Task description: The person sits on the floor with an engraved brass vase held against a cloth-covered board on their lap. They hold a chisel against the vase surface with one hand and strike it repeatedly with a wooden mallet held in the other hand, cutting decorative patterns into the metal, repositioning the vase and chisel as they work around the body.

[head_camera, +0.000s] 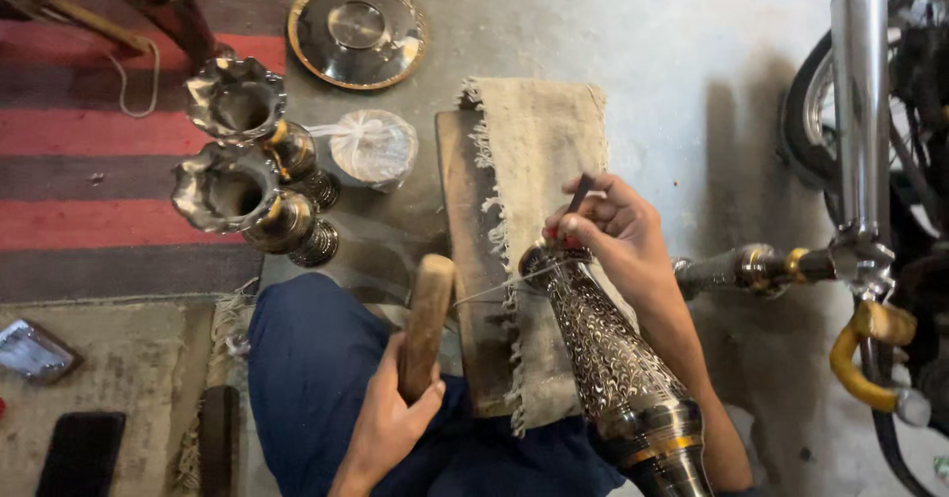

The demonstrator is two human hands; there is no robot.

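On the floor, entries left to right. Far left: striped red rug [89,131]; dark flat slab [81,450] near the bottom-left corner. Next: two fluted metal vases [237,176] lying side by side at the rug's right edge, mouths toward the camera; wrapped bundle in clear plastic [374,147] just beside them; round metal plate [357,32] near the top edge.

Lower centre: left hand [390,423], fingers wrapped tight around a wooden mallet [425,324], raised clear of the work, above the blue-clad knee [316,359].

Centre: wooden board [470,260] draped with fringed burlap cloth [544,161]; engraved metal vase [603,349] lying tilted across the cloth's right edge, its neck up on the board, its wide dark-and-gold base toward the bottom edge.

Right of centre: right hand [618,235], thumb and fingers pinching a slim chisel [578,195] set upright at the engraved vase's neck.

Far right: chromed motorcycle parts [860,141], well apart from the work.

Risks, as judged: round body on soft cloth may roll under a blow, letting the chisel skid and scar the pattern; mallet off line may catch the pinching fingers; too heavy a blow may dent the thin wall; base overhanging the board may shift the piece toward the lap.
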